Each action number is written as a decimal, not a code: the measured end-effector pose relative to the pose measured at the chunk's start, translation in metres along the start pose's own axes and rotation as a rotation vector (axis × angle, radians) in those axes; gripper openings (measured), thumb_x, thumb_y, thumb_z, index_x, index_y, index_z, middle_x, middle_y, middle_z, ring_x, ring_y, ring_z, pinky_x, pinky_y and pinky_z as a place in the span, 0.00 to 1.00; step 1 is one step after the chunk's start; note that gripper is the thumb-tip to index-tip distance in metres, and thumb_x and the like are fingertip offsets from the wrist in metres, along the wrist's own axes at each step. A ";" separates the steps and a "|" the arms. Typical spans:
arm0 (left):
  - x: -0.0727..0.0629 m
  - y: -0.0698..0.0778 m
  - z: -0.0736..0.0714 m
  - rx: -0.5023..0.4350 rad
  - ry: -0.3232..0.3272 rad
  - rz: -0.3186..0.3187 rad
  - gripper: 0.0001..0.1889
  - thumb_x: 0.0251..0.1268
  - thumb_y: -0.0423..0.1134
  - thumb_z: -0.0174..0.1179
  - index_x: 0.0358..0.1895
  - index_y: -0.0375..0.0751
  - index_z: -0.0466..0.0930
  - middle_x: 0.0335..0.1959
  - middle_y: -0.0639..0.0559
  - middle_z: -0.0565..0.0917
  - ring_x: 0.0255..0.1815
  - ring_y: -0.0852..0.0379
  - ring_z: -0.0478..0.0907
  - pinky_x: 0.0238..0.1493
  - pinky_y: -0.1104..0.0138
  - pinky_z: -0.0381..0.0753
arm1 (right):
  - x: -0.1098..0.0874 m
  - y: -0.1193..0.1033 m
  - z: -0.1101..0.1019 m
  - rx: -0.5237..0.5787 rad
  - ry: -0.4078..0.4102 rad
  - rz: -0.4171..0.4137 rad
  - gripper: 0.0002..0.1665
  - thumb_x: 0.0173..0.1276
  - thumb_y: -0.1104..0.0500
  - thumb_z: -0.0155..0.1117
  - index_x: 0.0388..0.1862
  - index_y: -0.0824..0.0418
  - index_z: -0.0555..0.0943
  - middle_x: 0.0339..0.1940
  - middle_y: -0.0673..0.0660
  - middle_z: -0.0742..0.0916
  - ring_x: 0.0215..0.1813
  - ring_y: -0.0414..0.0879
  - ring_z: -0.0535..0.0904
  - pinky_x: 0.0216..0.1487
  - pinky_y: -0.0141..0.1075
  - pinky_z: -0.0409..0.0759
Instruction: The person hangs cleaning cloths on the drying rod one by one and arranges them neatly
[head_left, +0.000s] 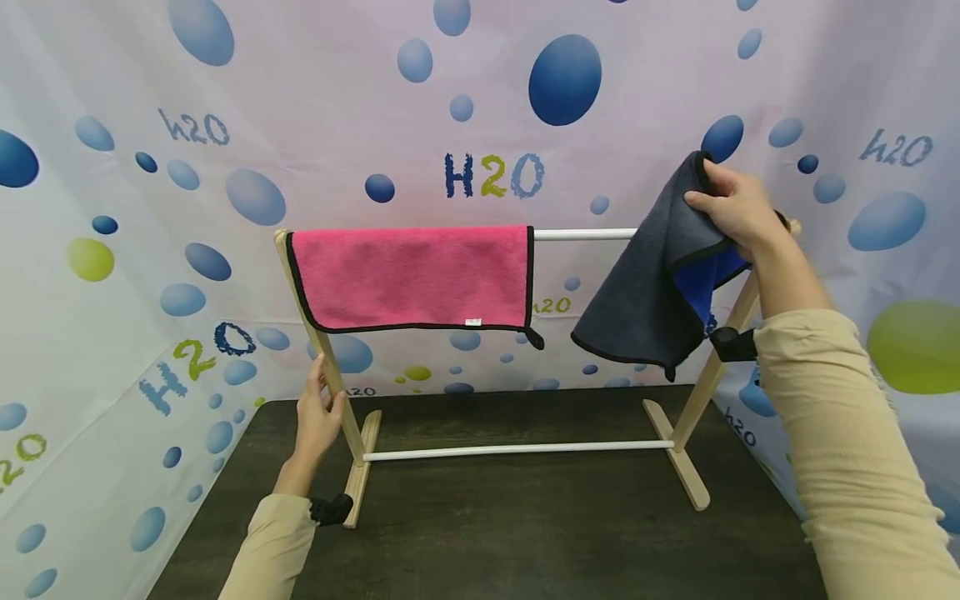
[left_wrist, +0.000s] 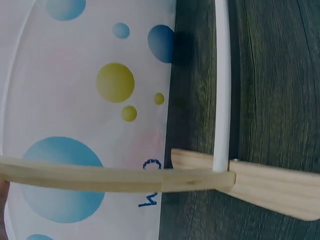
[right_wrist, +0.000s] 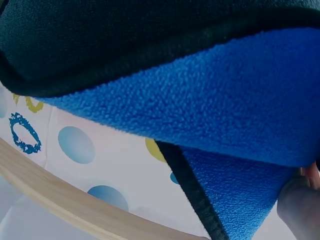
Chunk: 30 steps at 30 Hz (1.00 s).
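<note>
A grey cloth [head_left: 645,275] with a blue reverse [right_wrist: 210,100] and black edging hangs in folds from my right hand [head_left: 738,204], which pinches it near its top. The cloth hangs in front of the right end of the rack's white top rail [head_left: 585,235]. On the rail's left part lies a pink cloth [head_left: 412,279] with black trim, draped over it. My left hand [head_left: 318,421] is at the rack's left wooden post [head_left: 303,292], its fingers loosely bent against the post's side. Only a sliver of that hand shows in the left wrist view.
The rack stands on a dark wooden tabletop [head_left: 487,517], on wooden feet [head_left: 678,458] joined by a white lower bar [head_left: 517,449]. Behind it hangs a pale curtain [head_left: 315,100] printed with blue and green dots and H2O lettering.
</note>
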<state>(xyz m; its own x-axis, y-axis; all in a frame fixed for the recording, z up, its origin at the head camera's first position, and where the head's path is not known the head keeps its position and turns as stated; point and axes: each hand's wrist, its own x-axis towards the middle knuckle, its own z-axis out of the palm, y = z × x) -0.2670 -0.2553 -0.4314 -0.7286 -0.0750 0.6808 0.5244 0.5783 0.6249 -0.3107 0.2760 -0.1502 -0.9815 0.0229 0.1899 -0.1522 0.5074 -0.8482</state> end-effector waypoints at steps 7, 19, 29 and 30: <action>-0.006 0.022 0.010 -0.099 0.136 -0.065 0.36 0.51 0.15 0.52 0.66 0.28 0.52 0.59 0.25 0.60 0.60 0.29 0.59 0.51 0.37 0.63 | -0.001 -0.002 0.003 -0.025 0.012 -0.038 0.35 0.71 0.51 0.47 0.72 0.46 0.45 0.73 0.57 0.52 0.72 0.47 0.48 0.70 0.42 0.50; -0.022 0.093 0.041 -0.374 0.228 -0.162 0.38 0.51 0.18 0.52 0.66 0.22 0.44 0.67 0.28 0.45 0.68 0.34 0.42 0.62 0.38 0.48 | -0.004 0.002 0.004 -0.044 -0.009 -0.077 0.35 0.72 0.53 0.44 0.72 0.49 0.43 0.73 0.58 0.51 0.72 0.48 0.46 0.70 0.42 0.50; -0.035 0.118 0.098 -0.502 0.013 -0.007 0.39 0.51 0.16 0.53 0.67 0.25 0.44 0.67 0.34 0.51 0.66 0.36 0.47 0.66 0.52 0.56 | -0.006 0.000 0.003 -0.055 0.011 -0.081 0.35 0.72 0.54 0.45 0.72 0.51 0.44 0.73 0.60 0.52 0.72 0.50 0.47 0.70 0.42 0.49; -0.037 0.120 0.105 -0.520 0.007 0.017 0.39 0.52 0.16 0.53 0.68 0.26 0.44 0.67 0.37 0.53 0.67 0.38 0.49 0.66 0.57 0.58 | -0.006 0.000 0.003 -0.053 0.011 -0.082 0.35 0.72 0.54 0.45 0.72 0.51 0.44 0.73 0.60 0.52 0.72 0.50 0.47 0.70 0.42 0.49</action>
<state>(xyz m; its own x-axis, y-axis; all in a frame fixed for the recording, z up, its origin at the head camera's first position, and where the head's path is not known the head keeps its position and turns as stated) -0.2238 -0.0979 -0.4219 -0.7158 -0.0759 0.6941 0.6872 0.0994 0.7196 -0.3051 0.2735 -0.1531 -0.9646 -0.0115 0.2633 -0.2256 0.5527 -0.8023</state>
